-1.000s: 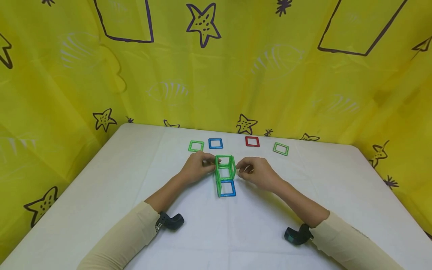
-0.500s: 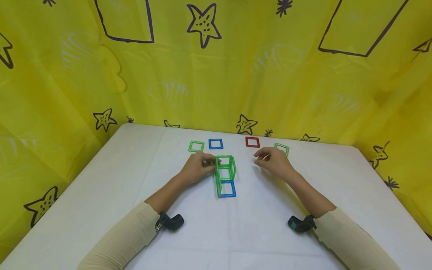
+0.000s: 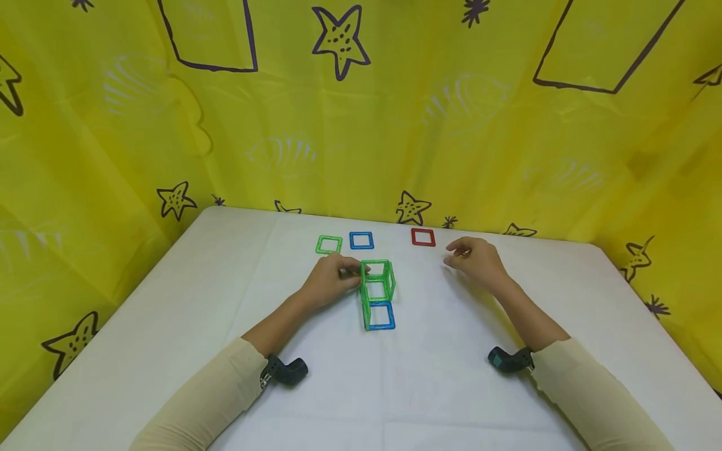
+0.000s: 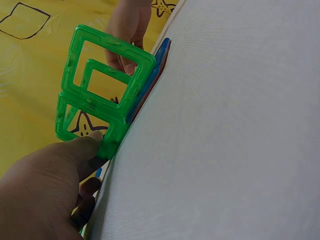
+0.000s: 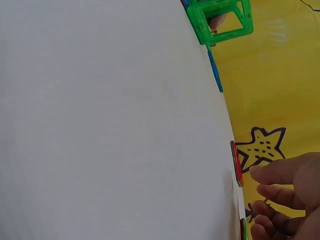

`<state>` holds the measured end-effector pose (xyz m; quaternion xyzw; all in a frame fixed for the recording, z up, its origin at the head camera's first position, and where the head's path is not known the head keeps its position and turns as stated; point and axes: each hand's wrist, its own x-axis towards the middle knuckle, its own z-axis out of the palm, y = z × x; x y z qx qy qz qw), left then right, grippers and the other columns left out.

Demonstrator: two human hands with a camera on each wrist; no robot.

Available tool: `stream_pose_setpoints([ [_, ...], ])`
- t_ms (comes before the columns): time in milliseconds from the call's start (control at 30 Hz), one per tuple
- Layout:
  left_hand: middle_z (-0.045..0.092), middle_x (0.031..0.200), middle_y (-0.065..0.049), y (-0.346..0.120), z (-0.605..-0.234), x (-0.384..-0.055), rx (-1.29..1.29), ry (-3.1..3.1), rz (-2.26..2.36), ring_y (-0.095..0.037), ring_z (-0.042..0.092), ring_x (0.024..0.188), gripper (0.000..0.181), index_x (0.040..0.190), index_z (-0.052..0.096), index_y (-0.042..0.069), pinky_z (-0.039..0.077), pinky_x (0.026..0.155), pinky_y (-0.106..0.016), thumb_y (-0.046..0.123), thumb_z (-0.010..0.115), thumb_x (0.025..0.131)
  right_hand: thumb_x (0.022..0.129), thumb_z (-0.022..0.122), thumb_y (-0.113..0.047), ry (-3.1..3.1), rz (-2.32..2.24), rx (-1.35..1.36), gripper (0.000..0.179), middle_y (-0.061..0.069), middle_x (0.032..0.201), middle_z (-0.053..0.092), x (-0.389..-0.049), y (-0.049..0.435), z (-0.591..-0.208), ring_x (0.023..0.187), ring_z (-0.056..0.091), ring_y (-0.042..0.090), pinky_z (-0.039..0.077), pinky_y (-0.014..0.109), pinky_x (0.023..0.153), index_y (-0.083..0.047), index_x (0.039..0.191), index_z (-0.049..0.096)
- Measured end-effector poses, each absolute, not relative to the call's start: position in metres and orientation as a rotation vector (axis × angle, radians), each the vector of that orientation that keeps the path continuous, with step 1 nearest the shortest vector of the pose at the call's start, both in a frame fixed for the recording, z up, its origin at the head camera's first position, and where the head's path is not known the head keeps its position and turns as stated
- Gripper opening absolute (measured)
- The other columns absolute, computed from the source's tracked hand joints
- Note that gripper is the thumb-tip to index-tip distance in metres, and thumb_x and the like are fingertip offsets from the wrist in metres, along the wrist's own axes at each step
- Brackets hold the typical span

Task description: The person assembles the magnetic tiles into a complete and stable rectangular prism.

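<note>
My left hand (image 3: 329,280) pinches the left side of a small structure of green square-frame magnetic tiles (image 3: 365,307) in the middle of the table. In the left wrist view, the thumb lies on the lower green frame (image 4: 117,140). A blue tile (image 3: 381,327) lies flat at the structure's near end. To the right, my right hand (image 3: 478,262) hovers with loosely bent fingers, holding nothing. It covers a loose green tile in the head view. The right wrist view shows that green tile (image 5: 243,229) beside the fingertips, with a red tile (image 5: 236,164) close by.
Toward the back of the white table (image 3: 271,388) lie a loose green tile (image 3: 329,237) and a blue tile (image 3: 361,247), behind the left hand. A yellow patterned curtain (image 3: 361,113) hangs around the back and sides of the table.
My right hand has moved away from the green structure, to the right and back, over the loose green tile. The left hand and the structure have stayed in place.
</note>
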<state>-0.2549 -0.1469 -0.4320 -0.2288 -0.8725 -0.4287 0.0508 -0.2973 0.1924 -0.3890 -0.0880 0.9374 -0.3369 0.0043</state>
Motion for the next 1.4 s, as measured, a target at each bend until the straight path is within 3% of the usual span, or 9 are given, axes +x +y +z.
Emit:
stream_pose_setpoints([
  [300,0.077,0.104,0.002,-0.146,-0.432,-0.255,-0.683,-2.675,-1.292,-0.016,0.063,0.1,0.021,0.114,0.081,0.01,0.051,0.086,-0.034,0.006,0.075,0.095,0.096,0.077,-0.025,2.956,-1.006,-0.173,0.054,0.034,0.133,0.057,-0.314,0.218,-0.391,0.123,0.051,0.05,0.045,0.06,0.101,0.005,0.139,0.061],
  [467,0.077,0.103,0.003,-0.147,-0.432,-0.255,-0.664,-2.684,-1.285,-0.017,0.059,0.102,0.021,0.114,0.082,0.011,0.049,0.087,-0.035,0.006,0.076,0.095,0.096,0.075,-0.029,3.004,-0.907,-0.134,0.06,0.035,0.131,0.057,-0.321,0.228,-0.393,0.123,0.045,0.055,0.04,0.063,0.1,0.004,0.143,0.059],
  [667,0.077,0.104,0.002,-0.146,-0.431,-0.255,-0.671,-2.678,-1.307,-0.015,0.064,0.1,0.021,0.114,0.081,0.01,0.051,0.084,-0.033,0.005,0.076,0.094,0.099,0.071,-0.034,3.017,-0.831,-0.09,0.064,0.035,0.122,0.056,-0.322,0.234,-0.396,0.119,0.042,0.056,0.038,0.062,0.094,0.005,0.147,0.053],
  [1033,0.078,0.105,0.002,-0.147,-0.431,-0.254,-0.681,-2.666,-1.309,-0.015,0.064,0.1,0.022,0.114,0.082,0.01,0.05,0.084,-0.033,0.005,0.076,0.094,0.1,0.069,-0.032,3.006,-0.847,0.0,0.06,0.035,0.122,0.052,-0.323,0.237,-0.399,0.12,0.04,0.057,0.042,0.062,0.093,0.009,0.142,0.055],
  [1267,0.077,0.106,0.002,-0.147,-0.43,-0.254,-0.678,-2.673,-1.302,-0.016,0.063,0.101,0.021,0.114,0.081,0.01,0.05,0.084,-0.033,0.005,0.076,0.094,0.099,0.075,-0.025,3.005,-0.958,-0.03,0.064,0.031,0.113,0.056,-0.321,0.237,-0.4,0.098,0.052,0.042,0.046,0.049,0.083,0.013,0.142,0.047],
  [1400,0.078,0.106,0.002,-0.146,-0.43,-0.253,-0.673,-2.676,-1.303,-0.016,0.064,0.101,0.022,0.114,0.081,0.011,0.05,0.085,-0.034,0.005,0.076,0.094,0.097,0.077,-0.021,3.002,-1.039,-0.019,0.067,0.029,0.112,0.055,-0.318,0.237,-0.399,0.096,0.052,0.039,0.045,0.046,0.081,0.012,0.144,0.043],
])
